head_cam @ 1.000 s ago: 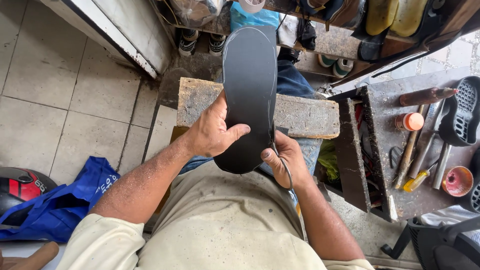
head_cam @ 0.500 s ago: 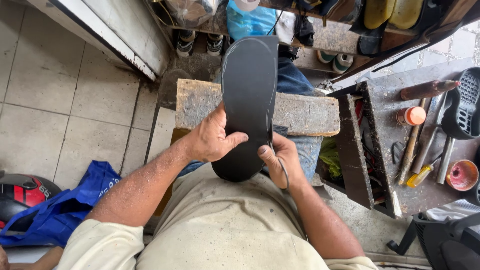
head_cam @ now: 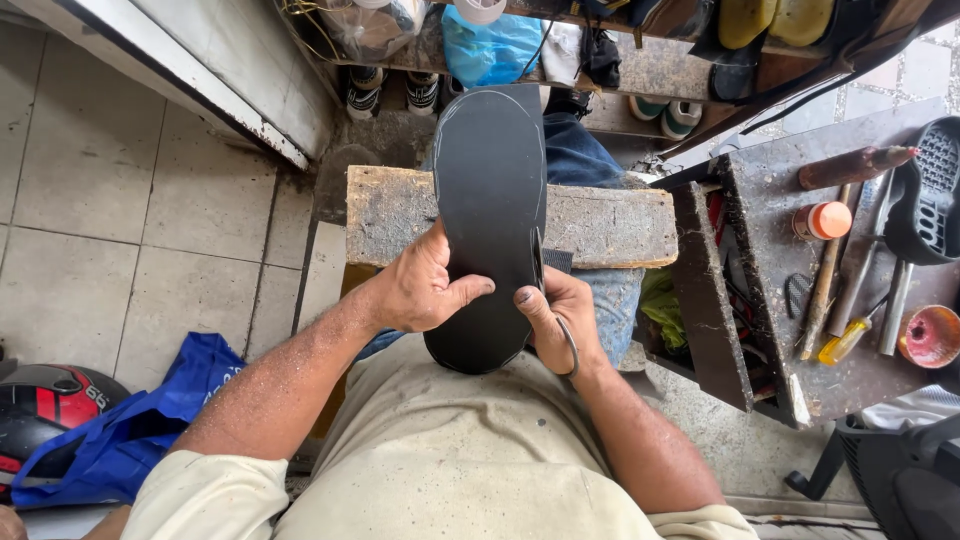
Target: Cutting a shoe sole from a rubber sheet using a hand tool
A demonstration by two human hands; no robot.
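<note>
A long black sole-shaped rubber piece (head_cam: 490, 170) stands on end over a worn wooden block (head_cam: 610, 225) in front of me. My left hand (head_cam: 425, 290) grips its left edge, thumb pressed across the face. My right hand (head_cam: 560, 315) is at the lower right edge, closed on scissors (head_cam: 571, 345). Their metal ring handle hangs below my fingers and the blade lies along the sole's right edge. A faint outline runs around the sole's face.
A dirty workbench (head_cam: 770, 200) at the right carries long metal tools, an orange-capped container (head_cam: 825, 220), a yellow-handled screwdriver (head_cam: 845, 340), a red bowl (head_cam: 930, 335) and a black treaded sole (head_cam: 930, 200). A blue bag (head_cam: 130, 440) and a helmet (head_cam: 40, 410) lie on the tiled floor at the left.
The black sole has shifted a little lower and tilted between my hands. Both hands keep their hold and my right hand stays at the right edge.
</note>
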